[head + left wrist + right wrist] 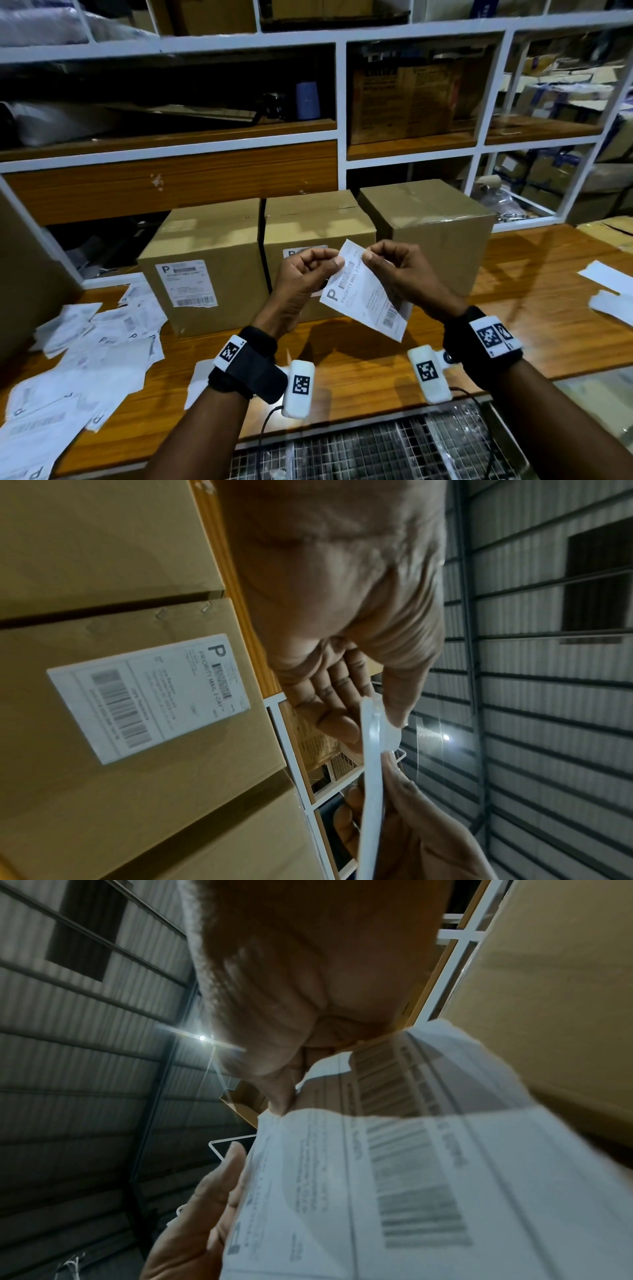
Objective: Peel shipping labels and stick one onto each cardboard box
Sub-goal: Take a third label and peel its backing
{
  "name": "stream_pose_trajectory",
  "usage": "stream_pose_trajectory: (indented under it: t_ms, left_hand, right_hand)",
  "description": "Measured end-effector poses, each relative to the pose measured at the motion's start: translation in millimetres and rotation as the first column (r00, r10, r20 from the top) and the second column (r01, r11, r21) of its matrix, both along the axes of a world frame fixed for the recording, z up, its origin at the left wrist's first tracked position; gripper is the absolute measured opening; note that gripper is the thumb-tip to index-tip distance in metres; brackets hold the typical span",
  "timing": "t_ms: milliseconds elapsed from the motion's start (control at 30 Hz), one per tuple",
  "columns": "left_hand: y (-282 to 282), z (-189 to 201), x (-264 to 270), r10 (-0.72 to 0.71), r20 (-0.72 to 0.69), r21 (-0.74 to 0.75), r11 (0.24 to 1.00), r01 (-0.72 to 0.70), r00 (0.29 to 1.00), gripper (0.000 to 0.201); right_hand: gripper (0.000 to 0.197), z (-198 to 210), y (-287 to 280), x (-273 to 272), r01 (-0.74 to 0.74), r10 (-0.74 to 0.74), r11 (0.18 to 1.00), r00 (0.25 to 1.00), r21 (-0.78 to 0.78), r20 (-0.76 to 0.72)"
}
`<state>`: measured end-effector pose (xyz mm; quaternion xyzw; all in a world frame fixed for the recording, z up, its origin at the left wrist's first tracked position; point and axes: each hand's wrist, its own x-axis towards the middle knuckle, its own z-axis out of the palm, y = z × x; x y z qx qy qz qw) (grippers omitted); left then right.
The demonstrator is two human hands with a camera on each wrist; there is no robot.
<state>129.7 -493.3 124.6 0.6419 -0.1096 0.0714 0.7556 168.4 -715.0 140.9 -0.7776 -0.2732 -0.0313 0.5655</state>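
1. Both wrists carry black straps with white marker tags, low in the head view, above a wire mesh surface (359,452) at the near edge of the wooden tabletop (534,308).
2. Held up between the two hands is a shipping label (366,291), white, printed with a large "P", "PRIORITY MAIL 2-DAY" and a barcode, tilted so its long side runs down to the right.
3. On the left hand (301,284), thumb and curled fingers (325,255) pinch the label's upper left corner.
4. On the right hand (404,274), thumb and curled fingers (380,253) pinch the top edge just beside the left hand's grip; whether the label has parted from its backing there I cannot tell.
5. Behind the hands three cardboard boxes stand in a row on the tabletop, sides touching or nearly so.
6. On the left box (205,240) a label (186,282) is stuck flat on the front face.
7. On the middle box (318,219) a front label (301,250) is partly hidden by the left hand.
8. On the right box (435,233) the visible faces are plain, with clear tape across the top.
9. Loose label sheets (85,342) lie scattered over the tabletop's left side, and two white strips (609,291) lie at the far right.
10. White-framed shelves (339,102) with more cartons rise behind the boxes.
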Motion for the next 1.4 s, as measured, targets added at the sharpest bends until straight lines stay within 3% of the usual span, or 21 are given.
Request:
stream_pose_trajectory:
  t_ms: [200,467,733,1033,1100,1133,1200,1233,1300,1400]
  left_hand:
    - [5,2,5,0.065,0.110,0.135,0.988,-0.080,0.992,0.012]
    - [6,6,7,0.099,0.163,0.220,0.966,-0.134,0.982,0.009]
    - [9,19,4,-0.006,0.122,0.358,0.933,-0.038,0.993,0.008]
    - [12,38,5,-0.115,0.079,0.504,0.861,0.060,0.990,0.011]
    - [9,38,5,-0.061,0.130,0.567,0.823,-0.024,0.990,0.012]
    - [7,36,6,0.011,0.207,0.614,0.777,-0.138,0.978,0.013]
    - [2,32,6,0.148,0.417,0.639,0.654,-0.405,0.897,0.015]
    - [0,30,6,0.179,0.484,0.613,0.629,-0.478,0.857,0.012]
    - [-4,26,5,0.175,0.488,0.592,0.653,-0.472,0.855,0.006]
    - [-11,18,4,0.154,0.353,0.553,0.761,-0.339,0.923,0.010]
  right_hand:
    - [0.010,3,-1,0,-0.053,0.055,0.998,0.998,0.040,-0.038]
    - [0.016,11,0,-3,-0.098,0.103,0.994,0.991,0.049,-0.090]
    - [0.021,25,0,-6,-0.074,0.074,0.997,0.995,0.005,-0.071]
    - [0.023,23,-1,-9,-0.172,0.171,0.985,0.974,0.007,-0.150]
    - [0.025,21,0,-9,-0.190,0.196,0.980,0.966,0.053,-0.167]
    - [0.025,19,1,-9,-0.192,0.203,0.978,0.963,0.078,-0.176]
    - [0.025,16,3,-9,-0.166,0.186,0.979,0.964,0.117,-0.192]
    - [0.024,14,3,-8,-0.143,0.167,0.981,0.966,0.132,-0.198]
    - [0.022,11,5,-6,-0.109,0.139,0.983,0.970,0.150,-0.201]
    - [0.020,6,7,-6,-0.096,0.126,0.982,0.974,0.160,-0.188]
